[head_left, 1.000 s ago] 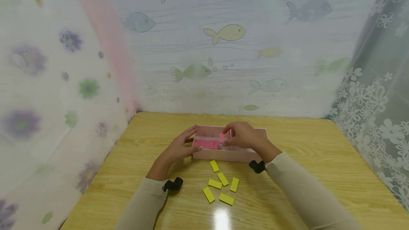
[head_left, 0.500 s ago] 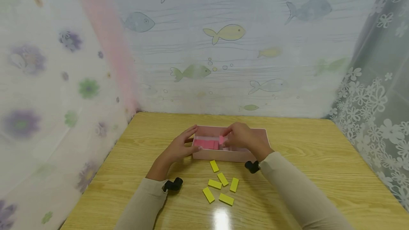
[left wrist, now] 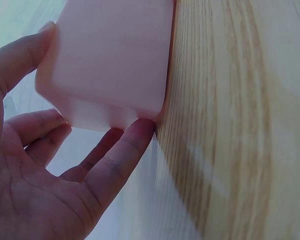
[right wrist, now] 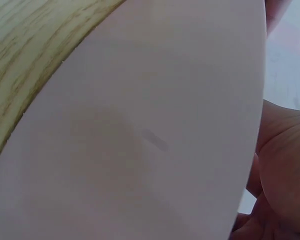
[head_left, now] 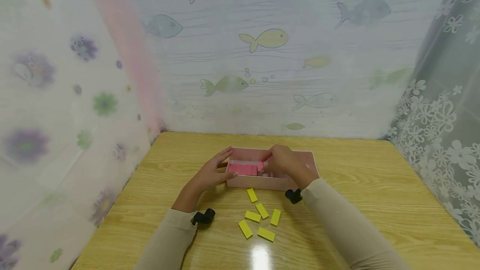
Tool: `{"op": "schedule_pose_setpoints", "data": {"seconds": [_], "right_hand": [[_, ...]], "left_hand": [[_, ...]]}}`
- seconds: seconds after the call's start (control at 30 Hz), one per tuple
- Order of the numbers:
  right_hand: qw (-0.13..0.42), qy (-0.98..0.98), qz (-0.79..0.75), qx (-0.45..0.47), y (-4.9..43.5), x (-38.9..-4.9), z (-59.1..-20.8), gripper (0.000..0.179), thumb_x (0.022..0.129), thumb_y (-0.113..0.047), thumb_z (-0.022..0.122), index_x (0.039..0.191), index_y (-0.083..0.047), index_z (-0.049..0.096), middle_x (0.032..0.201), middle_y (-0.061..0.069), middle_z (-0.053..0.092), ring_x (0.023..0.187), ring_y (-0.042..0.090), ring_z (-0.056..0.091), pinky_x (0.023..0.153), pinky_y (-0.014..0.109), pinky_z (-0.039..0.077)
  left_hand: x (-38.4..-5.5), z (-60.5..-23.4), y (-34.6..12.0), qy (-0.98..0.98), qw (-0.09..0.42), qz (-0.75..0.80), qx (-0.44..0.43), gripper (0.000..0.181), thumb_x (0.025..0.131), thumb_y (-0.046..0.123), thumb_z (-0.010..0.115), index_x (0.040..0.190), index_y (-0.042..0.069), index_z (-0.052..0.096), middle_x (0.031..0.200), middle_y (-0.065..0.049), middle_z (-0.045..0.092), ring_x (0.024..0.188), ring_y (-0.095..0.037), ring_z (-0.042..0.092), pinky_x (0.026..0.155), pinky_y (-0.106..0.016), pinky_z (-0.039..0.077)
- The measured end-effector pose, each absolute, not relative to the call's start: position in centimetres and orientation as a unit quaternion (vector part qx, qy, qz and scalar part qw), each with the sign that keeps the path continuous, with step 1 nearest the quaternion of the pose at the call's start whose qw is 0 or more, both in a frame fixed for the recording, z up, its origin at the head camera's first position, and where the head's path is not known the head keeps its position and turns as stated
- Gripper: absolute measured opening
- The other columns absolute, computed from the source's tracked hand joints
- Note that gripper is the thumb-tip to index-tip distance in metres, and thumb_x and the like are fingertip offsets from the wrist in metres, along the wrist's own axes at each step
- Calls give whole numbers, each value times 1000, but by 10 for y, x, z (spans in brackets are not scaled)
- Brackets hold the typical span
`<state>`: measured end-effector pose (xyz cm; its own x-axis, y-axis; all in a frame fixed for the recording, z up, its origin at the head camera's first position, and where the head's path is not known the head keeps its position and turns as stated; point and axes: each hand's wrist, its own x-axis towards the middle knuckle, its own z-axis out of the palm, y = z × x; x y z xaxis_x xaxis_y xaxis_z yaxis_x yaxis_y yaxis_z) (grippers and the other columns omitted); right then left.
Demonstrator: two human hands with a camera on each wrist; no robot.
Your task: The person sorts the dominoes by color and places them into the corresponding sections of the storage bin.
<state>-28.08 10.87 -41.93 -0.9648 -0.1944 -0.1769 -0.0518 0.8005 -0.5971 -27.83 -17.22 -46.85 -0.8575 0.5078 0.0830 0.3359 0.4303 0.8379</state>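
Observation:
A long pink box (head_left: 247, 183) lies on the wooden table in the head view. My left hand (head_left: 210, 175) grips its left end, thumb at the front rim and fingers at the far corner; the left wrist view shows fingertips against the box's end wall (left wrist: 110, 65). Pink blocks (head_left: 240, 169) lie flat side by side in the left part of the box. My right hand (head_left: 286, 163) reaches inside and pinches another pink block (head_left: 260, 165), standing upright beside them. The box wall (right wrist: 140, 100) hides the right fingertips in the right wrist view.
Several yellow blocks (head_left: 266, 234) lie scattered on the wooden table (head_left: 356, 170) in front of the box. A fish-patterned curtain (head_left: 262, 74) hangs at the back, with a flowered one (head_left: 67, 116) on the left and a lace one (head_left: 442, 124) on the right.
My right hand has lowered the pinched pink block deeper into the box, next to the other pink blocks. The wrist has come slightly left. My left hand stays in place.

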Motion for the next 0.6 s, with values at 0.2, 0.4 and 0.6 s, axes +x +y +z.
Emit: {"op": "schedule_pose_setpoints", "data": {"seconds": [0.2, 0.4, 0.6], "right_hand": [[105, 950, -283, -81, 110, -281, -423, 41, 81, -28, 91, 118, -16, 78, 112, 1, 74, 91, 18, 62, 87, 38, 59], [95, 949, -286, -87, 112, -280, -419, 43, 84, -31, 88, 123, -17, 77, 123, 5, 73, 103, 22, 64, 89, 40, 59], [62, 946, -299, -112, 116, -279, -409, 42, 87, -30, 85, 125, -15, 76, 119, 9, 72, 103, 26, 65, 82, 41, 60]], "left_hand": [[-278, -468, -172, 839, 89, 473, 252, 85, 96, 35, 76, 165, 19, 29, 173, 8, 19, 147, -40, 44, 113, -54, 47], [-277, -468, -171, 838, 90, 475, 253, 85, 96, 35, 76, 165, 17, 28, 173, 7, 18, 147, -41, 44, 113, -54, 47], [-278, -468, -171, 839, 93, 475, 249, 86, 95, 34, 76, 165, 18, 28, 174, 5, 18, 147, -41, 43, 113, -54, 47]]}}
